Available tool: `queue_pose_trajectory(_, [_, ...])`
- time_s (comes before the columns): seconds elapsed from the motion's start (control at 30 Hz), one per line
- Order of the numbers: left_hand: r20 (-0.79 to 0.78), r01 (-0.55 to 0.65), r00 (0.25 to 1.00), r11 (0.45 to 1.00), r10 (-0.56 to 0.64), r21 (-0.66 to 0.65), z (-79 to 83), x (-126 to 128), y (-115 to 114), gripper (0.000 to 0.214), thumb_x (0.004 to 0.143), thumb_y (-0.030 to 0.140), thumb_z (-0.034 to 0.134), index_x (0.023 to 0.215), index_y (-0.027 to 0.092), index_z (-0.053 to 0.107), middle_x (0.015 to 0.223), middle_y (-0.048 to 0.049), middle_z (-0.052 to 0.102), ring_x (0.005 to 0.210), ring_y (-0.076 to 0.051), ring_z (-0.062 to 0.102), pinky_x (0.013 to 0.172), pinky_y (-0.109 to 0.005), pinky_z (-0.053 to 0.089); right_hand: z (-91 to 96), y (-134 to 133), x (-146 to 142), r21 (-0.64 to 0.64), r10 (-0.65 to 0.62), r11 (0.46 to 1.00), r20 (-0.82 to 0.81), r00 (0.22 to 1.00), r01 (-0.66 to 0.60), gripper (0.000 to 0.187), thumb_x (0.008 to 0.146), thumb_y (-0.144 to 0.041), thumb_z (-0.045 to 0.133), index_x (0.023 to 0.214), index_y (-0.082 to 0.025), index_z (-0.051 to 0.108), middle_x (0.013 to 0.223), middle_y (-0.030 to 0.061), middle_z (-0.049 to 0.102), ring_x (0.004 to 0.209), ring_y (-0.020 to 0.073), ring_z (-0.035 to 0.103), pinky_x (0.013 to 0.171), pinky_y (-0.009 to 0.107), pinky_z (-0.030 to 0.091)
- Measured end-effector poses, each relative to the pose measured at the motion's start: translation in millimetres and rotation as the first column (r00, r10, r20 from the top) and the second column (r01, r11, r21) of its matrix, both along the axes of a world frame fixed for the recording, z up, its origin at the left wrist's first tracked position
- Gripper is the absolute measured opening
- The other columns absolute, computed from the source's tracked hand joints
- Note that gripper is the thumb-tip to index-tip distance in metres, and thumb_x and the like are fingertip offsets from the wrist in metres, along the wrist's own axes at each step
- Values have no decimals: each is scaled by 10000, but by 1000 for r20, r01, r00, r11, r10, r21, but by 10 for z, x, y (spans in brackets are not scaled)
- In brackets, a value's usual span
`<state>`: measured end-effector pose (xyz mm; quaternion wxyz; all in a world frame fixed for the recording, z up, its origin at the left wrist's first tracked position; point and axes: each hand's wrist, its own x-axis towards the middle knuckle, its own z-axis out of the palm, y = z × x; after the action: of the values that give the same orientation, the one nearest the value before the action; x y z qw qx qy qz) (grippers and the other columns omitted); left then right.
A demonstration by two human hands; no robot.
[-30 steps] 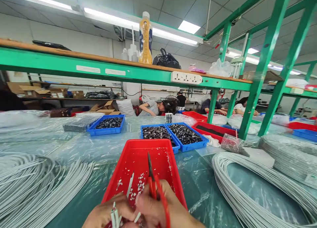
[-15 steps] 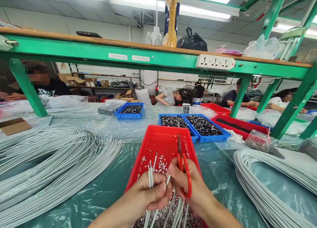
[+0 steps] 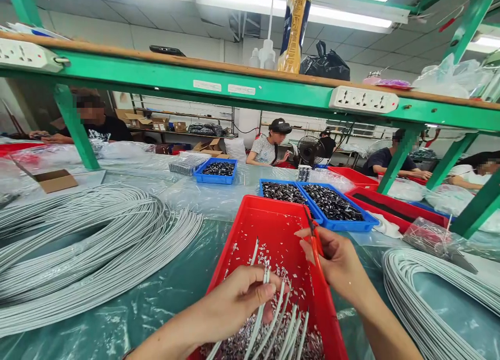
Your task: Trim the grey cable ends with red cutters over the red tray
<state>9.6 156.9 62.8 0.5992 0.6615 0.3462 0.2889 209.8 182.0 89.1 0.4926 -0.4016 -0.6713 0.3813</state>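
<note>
My left hand (image 3: 250,297) is closed around several white cables (image 3: 255,323), whose cut tips stick up past the fingers. It is over a red tray (image 3: 269,206) strewn with small silvery scraps (image 3: 253,334). More loose cable ends (image 3: 291,329) lean over the tray beside that hand. On the right, my right hand (image 3: 336,261) holds red-handled scissors (image 3: 315,240), dark blades pointing up and away. The scissors are above the tray's right side, apart from the cables.
Large coils of white cable lie left (image 3: 117,256) and right (image 3: 422,287). Blue trays (image 3: 344,224) of dark small parts stand behind the red tray. A green shelf frame (image 3: 219,89) with a power strip (image 3: 363,99) crosses above. Several people sit beyond the table.
My right hand has moved right with the scissors, away from the cable it was pinching. My left hand keeps its cables. The view has shifted left, and a person behind now sits upright.
</note>
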Motion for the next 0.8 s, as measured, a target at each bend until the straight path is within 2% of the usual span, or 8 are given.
queue_pose_trajectory(0.07, [64,10,998,1000,-9,-13,50,-19,13,331,791,443,569,851,118,576,628,8,552,578,-124,542,599,-276,371,2,-43,69,7,52,999,48,998,-52,247,744,-159,623,980,-216,575,719,-40,594,603,129,536,569,231,438])
queue_pose_trajectory(0.13, [206,10,978,999,-1,-40,110,-39,24,297,741,418,644,733,142,533,624,21,544,501,-101,544,523,-240,369,3,-122,158,23,126,991,145,981,-131,434,695,-87,629,1092,-238,543,824,-10,642,713,162,596,635,251,476])
queue_pose_trajectory(0.23, [361,-112,923,990,136,-88,182,-67,27,293,753,371,660,672,165,467,561,60,512,370,-20,358,402,-180,243,10,-268,252,77,225,962,326,918,-263,734,588,-143,714,1262,-257,449,1180,88,601,1058,282,567,818,342,498])
queue_pose_trajectory(0.27, [381,-161,906,982,186,-98,196,-73,23,292,767,363,649,666,170,456,539,74,490,360,-13,290,389,-180,202,13,-309,255,61,221,963,374,901,-262,751,569,-163,728,1263,-253,457,1201,105,596,1058,302,575,832,365,501])
queue_pose_trajectory(0.37, [349,-272,896,960,276,-60,218,-71,2,289,763,364,651,664,180,452,493,102,404,375,-29,227,385,-199,159,4,-380,198,22,217,967,457,863,-255,636,569,-180,702,1182,-225,541,1115,133,658,948,320,648,762,361,553])
queue_pose_trajectory(0.47, [282,-334,906,943,316,15,233,-51,-21,277,742,367,663,665,181,473,502,96,374,413,-50,254,393,-211,165,-66,-377,148,66,228,956,449,864,-286,602,623,-188,653,1211,-215,526,1126,138,660,935,300,665,727,305,574])
queue_pose_trajectory(0.63, [279,-283,924,958,261,42,239,-42,-33,261,753,370,645,658,181,492,481,99,362,399,-56,248,380,-219,167,-154,-366,140,153,182,945,483,856,-287,594,688,-129,592,1250,-281,473,1078,68,675,907,229,678,751,255,561])
queue_pose_trajectory(0.8, [302,-257,922,966,241,14,216,-61,-19,239,751,356,652,678,174,515,474,103,377,382,-45,271,379,-207,198,-82,-387,21,17,241,963,387,890,-268,486,694,-81,531,1139,-275,559,778,0,692,644,172,678,637,255,587])
